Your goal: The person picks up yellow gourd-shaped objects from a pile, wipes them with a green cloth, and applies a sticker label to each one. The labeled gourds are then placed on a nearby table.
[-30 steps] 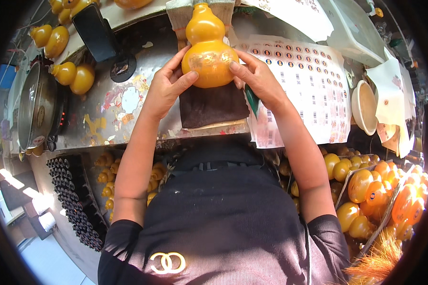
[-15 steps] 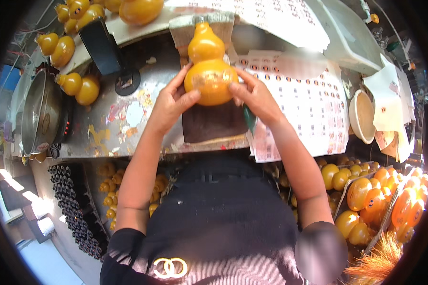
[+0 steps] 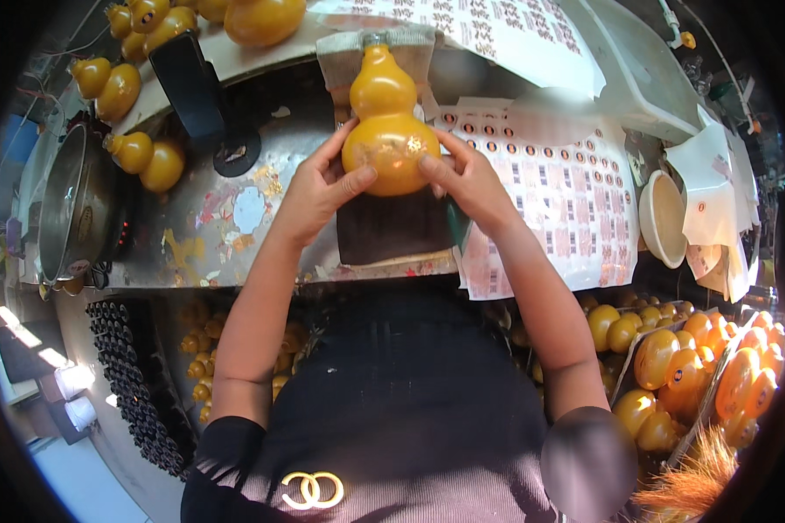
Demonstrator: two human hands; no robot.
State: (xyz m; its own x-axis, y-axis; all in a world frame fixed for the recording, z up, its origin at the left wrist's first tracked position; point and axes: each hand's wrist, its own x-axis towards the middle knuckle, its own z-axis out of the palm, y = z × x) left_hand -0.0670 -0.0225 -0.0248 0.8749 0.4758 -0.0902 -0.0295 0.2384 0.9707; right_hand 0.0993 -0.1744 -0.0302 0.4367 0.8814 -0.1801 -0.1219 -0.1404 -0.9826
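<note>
Between my two hands is a glossy yellow bottle gourd (image 3: 391,131), its narrow neck pointing away from me and a faint pattern on its wide lower bulb. My left hand (image 3: 325,183) grips the left side of that bulb, thumb on the front. On the opposite side my right hand (image 3: 464,174) holds it the same way, fingers curled behind. Beneath the gourd lies a dark brown pad (image 3: 388,234), with a pale cloth-covered rest (image 3: 331,57) behind it. A green object (image 3: 456,222), mostly hidden, shows beside my right hand.
Printed sticker sheets (image 3: 558,218) cover the right of the table. A phone on a stand (image 3: 187,87), more gourds (image 3: 161,166) and a metal pan (image 3: 65,205) stand at left. A pale bowl (image 3: 663,218) is far right. Crates of gourds (image 3: 658,357) sit below the table.
Both hands keep their hold on the gourd. The whole view has shifted very slightly, and the gourd looks almost unmoved.
</note>
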